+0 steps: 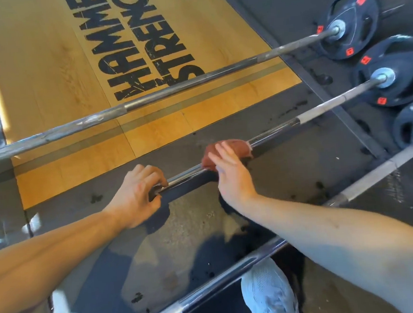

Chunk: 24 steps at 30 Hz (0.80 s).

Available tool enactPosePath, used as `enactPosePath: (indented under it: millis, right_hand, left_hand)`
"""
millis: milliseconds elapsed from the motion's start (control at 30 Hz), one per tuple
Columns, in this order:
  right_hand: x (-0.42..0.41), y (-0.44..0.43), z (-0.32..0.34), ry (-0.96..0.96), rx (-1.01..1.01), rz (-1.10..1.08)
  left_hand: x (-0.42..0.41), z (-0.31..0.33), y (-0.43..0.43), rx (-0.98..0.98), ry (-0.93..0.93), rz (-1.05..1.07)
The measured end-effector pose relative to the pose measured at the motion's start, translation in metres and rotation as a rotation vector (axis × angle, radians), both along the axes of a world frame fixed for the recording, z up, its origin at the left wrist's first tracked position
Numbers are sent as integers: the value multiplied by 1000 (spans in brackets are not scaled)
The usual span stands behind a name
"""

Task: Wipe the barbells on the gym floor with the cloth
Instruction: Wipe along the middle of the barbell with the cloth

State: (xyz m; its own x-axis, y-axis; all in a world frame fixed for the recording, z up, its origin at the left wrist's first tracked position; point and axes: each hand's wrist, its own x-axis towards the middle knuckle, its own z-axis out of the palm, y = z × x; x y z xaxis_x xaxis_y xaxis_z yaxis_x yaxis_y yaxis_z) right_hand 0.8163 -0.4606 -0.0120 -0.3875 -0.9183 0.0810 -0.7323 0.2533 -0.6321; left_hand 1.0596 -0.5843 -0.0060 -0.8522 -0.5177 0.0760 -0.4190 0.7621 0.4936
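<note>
Logged three bars on the gym floor [193,222], all running 8 to 2 o'clock: far barbell [169,89], middle barbell [280,127], near barbell [212,288]. Gripping middle barbell with left hand [139,194], fingers curled round the shaft. Pressing red-brown cloth [237,147] onto the same shaft with right hand [229,176], fingers straight and a little spread (nothing pinched), just toward 2 o'clock of the left hand. Black plates [350,26] on the 2 o'clock ends. Wooden platform [43,70] under far barbell at 11 o'clock; pale shoe [267,293] at 6 o'clock.
</note>
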Motion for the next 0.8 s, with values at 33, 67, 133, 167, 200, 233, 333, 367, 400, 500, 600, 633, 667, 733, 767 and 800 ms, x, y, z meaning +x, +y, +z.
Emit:
enactPosePath:
  millis: [33,67,133,167,200,233,333,367,400,500,600,633,667,733,767,800]
  right_hand:
    - [19,2,-4,-36,-27,108]
    - [31,3,-6,-77,-51,199]
    - [27,3,-8,-127,-80,323]
    - [15,3,-7,-125,-89,357]
    - [-3,3,-5,-120,-88,362]
    - [-25,5,-2,-108,-79,330]
    - [-103,10,0,-57,-26,81]
    - [-129,10,0,-26,-21,-7]
    - [-153,10,1,-5,-10,-100]
    - [-199,5,9,-32,52,-351]
    - [-181,-6,6,-57,58,-425]
    - [-160,-7,4,-55,52,-402]
    - [-134,-6,3,-64,43,-359]
    - [-75,-2,3,-112,23,-218]
    - [-44,1,4,-133,4,-125]
    - [-13,3,3,-155,-12,-31]
  left_hand:
    - [-2,0,1,4,-11,-3]
    - [-2,0,2,14,-17,-5]
    - [-2,0,3,38,-4,-7]
    - [-2,0,3,49,7,-9]
    - [-3,1,4,59,13,-10]
    - [-3,1,4,67,17,-7]
    - [-5,1,6,78,22,4]
    - [-5,1,6,80,23,8]
    - [-5,0,6,82,22,9]
    - [-5,0,6,79,30,3]
    - [-3,2,6,77,26,-5]
    - [-2,1,5,76,21,-4]
    - [0,1,5,76,17,2]
    - [7,1,4,78,13,17]
    - [12,1,3,83,10,28]
    - [17,2,3,89,4,42]
